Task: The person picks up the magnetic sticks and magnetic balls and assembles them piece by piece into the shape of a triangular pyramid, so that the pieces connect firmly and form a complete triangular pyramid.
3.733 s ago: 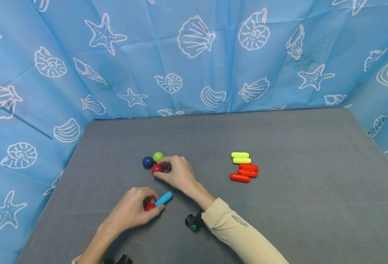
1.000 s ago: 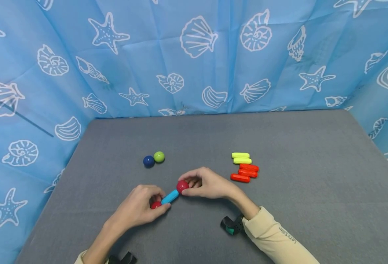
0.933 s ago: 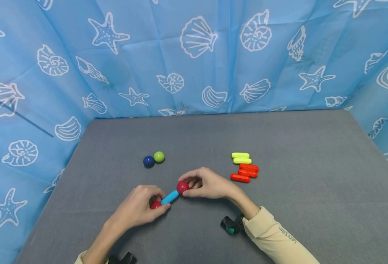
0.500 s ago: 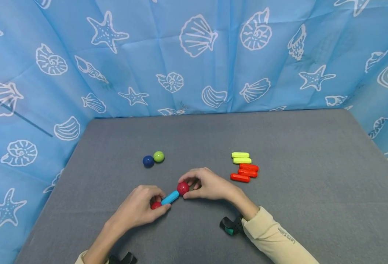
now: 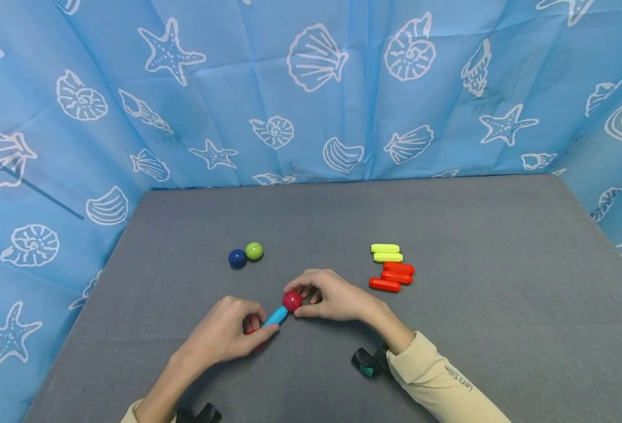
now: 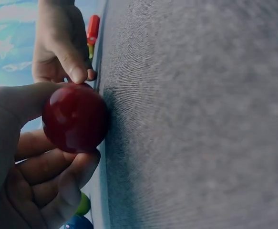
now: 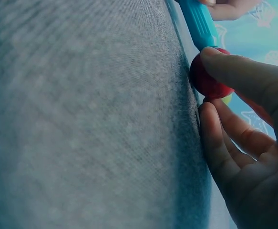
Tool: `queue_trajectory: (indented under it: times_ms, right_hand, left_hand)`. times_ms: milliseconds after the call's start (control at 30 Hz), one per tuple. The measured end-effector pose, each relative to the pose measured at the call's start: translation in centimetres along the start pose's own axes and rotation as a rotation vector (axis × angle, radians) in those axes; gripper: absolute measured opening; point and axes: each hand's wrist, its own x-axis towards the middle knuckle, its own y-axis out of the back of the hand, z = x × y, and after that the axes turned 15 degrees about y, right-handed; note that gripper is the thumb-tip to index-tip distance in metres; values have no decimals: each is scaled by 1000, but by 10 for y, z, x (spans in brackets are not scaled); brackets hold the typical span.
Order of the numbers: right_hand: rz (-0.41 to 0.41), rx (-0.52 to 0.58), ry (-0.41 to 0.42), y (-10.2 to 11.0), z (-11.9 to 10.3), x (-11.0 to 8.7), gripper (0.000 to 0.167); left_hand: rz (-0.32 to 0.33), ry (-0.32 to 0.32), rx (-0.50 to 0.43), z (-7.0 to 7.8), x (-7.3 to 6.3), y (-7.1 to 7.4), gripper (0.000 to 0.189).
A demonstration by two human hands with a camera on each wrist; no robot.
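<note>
My left hand (image 5: 223, 329) pinches a red ball (image 6: 76, 118) between thumb and fingers, low over the grey cloth. From that ball a light blue ribbed stick (image 5: 276, 316) slants up and right. At the stick's far end sits a second red ball (image 5: 292, 301), which my right hand (image 5: 337, 296) pinches with thumb and fingertips. In the right wrist view the blue stick meets this ball end-on. The left ball is mostly hidden by my fingers in the head view.
A dark blue ball (image 5: 237, 258) and a green ball (image 5: 254, 251) lie side by side beyond my left hand. To the right lie yellow sticks (image 5: 387, 257) and several red sticks (image 5: 384, 285). A blue shell-print curtain (image 5: 311, 106) borders the grey table (image 5: 475, 247).
My right hand has brought the second red ball from beside the blue and green balls to the stick's end. Lately my left hand has shifted slightly right, and the stick slants more steeply.
</note>
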Motion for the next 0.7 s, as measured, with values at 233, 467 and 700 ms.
queue_trajectory:
  times_ms: [233,467,700]
  right_hand:
    - [8,-23,0,0,-1,-1,39]
    - [45,-108,-32,10,-6,-13,43]
    - [123,-222,-30,34,-16,-42,38]
  left_hand:
    - [17,-40,-17,5,15,1,17]
    - [60,-130,40,15,29,4,38]
    - [13,-178,73,20,35,6,47]
